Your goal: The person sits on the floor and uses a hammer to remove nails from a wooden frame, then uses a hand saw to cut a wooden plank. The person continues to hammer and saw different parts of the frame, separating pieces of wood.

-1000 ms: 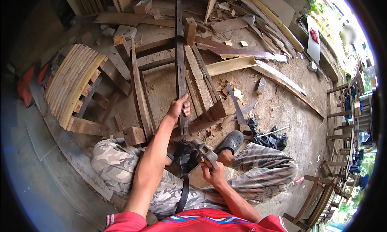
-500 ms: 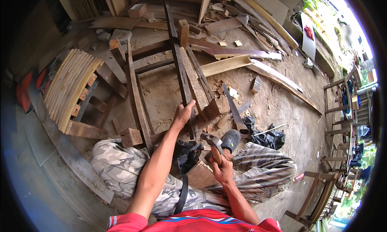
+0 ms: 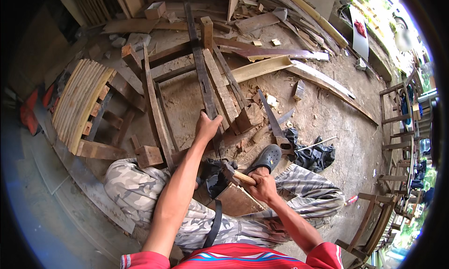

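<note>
My left hand (image 3: 208, 127) is wrapped round a long dark wooden bar (image 3: 202, 72), which runs away from me across a wooden frame (image 3: 152, 96). In my right hand (image 3: 263, 185) is a hammer (image 3: 244, 177), gripped by its pale wooden handle. Its metal head is close to the near end of the bar; whether they touch I cannot tell. A lighter wooden post (image 3: 217, 82) lies along the bar's right side. Under the hammer, between my legs, sit a block of wood (image 3: 236, 201) and a black plastic bag (image 3: 215, 178).
A handsaw (image 3: 271, 121) lies right of the frame, near another black plastic bag (image 3: 320, 152). A slatted wooden piece (image 3: 84, 105) stands at the left. Planks (image 3: 322, 89) and offcuts litter the ground beyond. Wooden chair frames (image 3: 393, 128) line the right side.
The hammer has swung left, its head coming to the bar's near end. My left hand and the bar have shifted slightly to the left.
</note>
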A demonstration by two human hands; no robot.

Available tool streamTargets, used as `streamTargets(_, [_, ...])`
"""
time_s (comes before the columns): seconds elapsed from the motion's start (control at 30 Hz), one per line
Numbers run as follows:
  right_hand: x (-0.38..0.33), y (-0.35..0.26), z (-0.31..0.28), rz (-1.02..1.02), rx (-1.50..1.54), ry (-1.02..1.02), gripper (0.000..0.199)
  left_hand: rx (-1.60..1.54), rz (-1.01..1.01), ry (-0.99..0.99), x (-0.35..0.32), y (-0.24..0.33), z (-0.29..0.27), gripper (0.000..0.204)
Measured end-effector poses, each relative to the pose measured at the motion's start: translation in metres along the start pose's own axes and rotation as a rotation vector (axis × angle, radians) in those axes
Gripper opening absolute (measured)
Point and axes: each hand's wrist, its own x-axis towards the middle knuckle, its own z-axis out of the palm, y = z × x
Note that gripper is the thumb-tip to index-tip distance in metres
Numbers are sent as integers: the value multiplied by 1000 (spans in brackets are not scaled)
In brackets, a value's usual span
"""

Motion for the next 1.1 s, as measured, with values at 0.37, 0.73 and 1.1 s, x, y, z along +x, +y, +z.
streamTargets(0.37, [30, 21, -4, -151, -62, -174, 19, 337, 8, 183, -14, 12, 11, 52])
streamTargets(0.73, [40, 25, -10, -113, -113, -236, 13, 314, 50, 194, -20, 17, 12, 51])
streamTargets(1.1, [51, 22, -12, -280, 107, -182, 12, 325, 47, 181, -18, 14, 11, 50])
